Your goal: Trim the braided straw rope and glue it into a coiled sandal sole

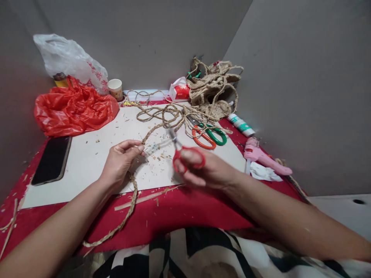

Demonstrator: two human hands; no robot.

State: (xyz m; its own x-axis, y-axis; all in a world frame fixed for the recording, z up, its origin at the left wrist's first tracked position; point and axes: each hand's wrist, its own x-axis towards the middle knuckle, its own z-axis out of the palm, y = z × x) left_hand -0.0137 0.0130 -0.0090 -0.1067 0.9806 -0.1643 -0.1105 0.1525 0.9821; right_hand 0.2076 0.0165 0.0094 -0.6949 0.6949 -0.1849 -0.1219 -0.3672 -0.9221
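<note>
Over the white board (87, 158), littered with straw bits, a tangle of braided cord (153, 112) lies at the far side, green- and orange-handled scissors (207, 139) beside it. Crinkled red plastic (77, 108) sits far left, a smooth pink glue gun (265, 157) right. The left hand (121, 160) pinches a coarse straw braid (135, 193) between thumb and fingertips, near centre; the right hand (199, 166) has its fingers through the loops of red-handled scissors (188, 158).
</note>
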